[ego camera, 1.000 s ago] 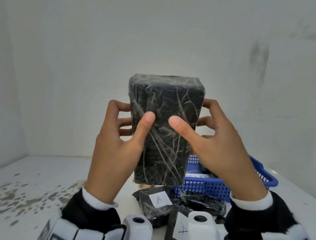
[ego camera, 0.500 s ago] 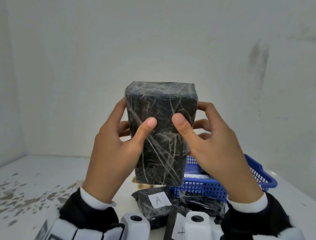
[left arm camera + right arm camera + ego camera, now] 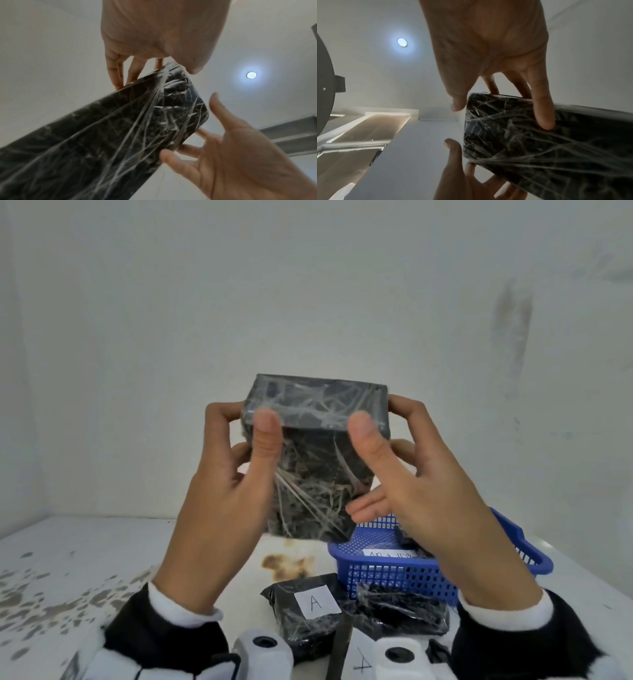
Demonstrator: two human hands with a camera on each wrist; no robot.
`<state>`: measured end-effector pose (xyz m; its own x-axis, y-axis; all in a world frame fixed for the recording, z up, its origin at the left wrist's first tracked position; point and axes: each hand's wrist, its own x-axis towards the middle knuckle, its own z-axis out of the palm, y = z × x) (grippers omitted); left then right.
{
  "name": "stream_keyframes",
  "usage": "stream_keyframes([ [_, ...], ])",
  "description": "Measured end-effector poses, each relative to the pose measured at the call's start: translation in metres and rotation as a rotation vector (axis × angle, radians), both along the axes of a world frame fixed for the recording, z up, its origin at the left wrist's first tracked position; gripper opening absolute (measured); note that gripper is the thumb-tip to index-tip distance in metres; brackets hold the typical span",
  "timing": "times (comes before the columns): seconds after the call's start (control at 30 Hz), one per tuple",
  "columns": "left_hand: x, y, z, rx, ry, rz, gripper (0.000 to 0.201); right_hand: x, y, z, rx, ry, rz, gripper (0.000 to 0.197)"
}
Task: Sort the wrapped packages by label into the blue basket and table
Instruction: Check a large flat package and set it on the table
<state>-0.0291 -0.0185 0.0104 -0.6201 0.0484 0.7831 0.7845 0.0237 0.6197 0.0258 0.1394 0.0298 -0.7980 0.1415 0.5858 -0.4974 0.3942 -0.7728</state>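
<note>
I hold a black wrapped package [image 3: 315,467] upright in the air with both hands, its top face tipped toward me. My left hand [image 3: 245,436] grips its left side, thumb on the front and fingers behind. On the right side my right hand [image 3: 383,433] grips it the same way, its lower fingers stretched out. The faces I see carry no label. Both wrist views show the package [image 3: 120,135] [image 3: 539,142] from below. The blue basket [image 3: 479,573] stands on the table at the right, below the package.
In the basket lies a dark package with a white label [image 3: 390,553]. A black package marked A [image 3: 308,607] and another wrapped package [image 3: 400,611] lie on the white stained table [image 3: 102,559] in front of the basket. Another labelled package [image 3: 363,662] sits at the bottom edge.
The package has come down a little and tipped its top face toward me. Both thumbs have slid up to its upper front edge.
</note>
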Motion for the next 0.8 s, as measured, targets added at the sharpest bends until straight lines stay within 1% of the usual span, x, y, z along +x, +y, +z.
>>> stream_keyframes([
  [0.1,0.004,-0.002,0.003,0.041,-0.064,-0.043,0.03,-0.004,0.003,-0.002,-0.028,0.004,0.039,0.044],
  [0.13,0.004,-0.003,0.004,0.056,-0.099,-0.067,0.031,-0.006,0.003,-0.004,-0.026,0.017,0.041,0.044],
  [0.2,0.003,-0.004,0.006,0.033,-0.137,-0.097,0.039,-0.009,0.004,-0.006,-0.008,0.051,0.032,0.051],
  [0.3,0.003,-0.005,0.005,-0.02,-0.14,-0.109,0.03,-0.008,0.004,-0.007,0.021,0.069,0.035,0.056],
  [0.33,0.002,-0.005,0.003,-0.023,-0.151,-0.107,0.03,-0.008,0.004,-0.008,0.028,0.073,0.039,0.056],
  [0.43,0.001,-0.001,0.001,-0.038,-0.172,-0.085,0.039,-0.008,0.002,-0.009,0.021,0.082,0.048,0.054],
  [0.5,0.001,0.0,0.001,-0.018,-0.175,-0.081,0.036,-0.008,0.002,-0.009,0.022,0.085,0.044,0.053],
  [0.6,0.005,0.0,0.002,0.012,-0.182,-0.092,0.036,-0.009,0.002,-0.008,0.036,0.106,0.026,0.047],
  [0.67,0.004,0.0,0.003,0.016,-0.188,-0.1,0.035,-0.01,0.001,-0.008,0.04,0.116,0.018,0.043],
  [0.8,0.0,-0.001,0.001,0.017,-0.193,-0.077,0.036,-0.014,0.0,-0.01,0.024,0.114,0.005,0.04],
])
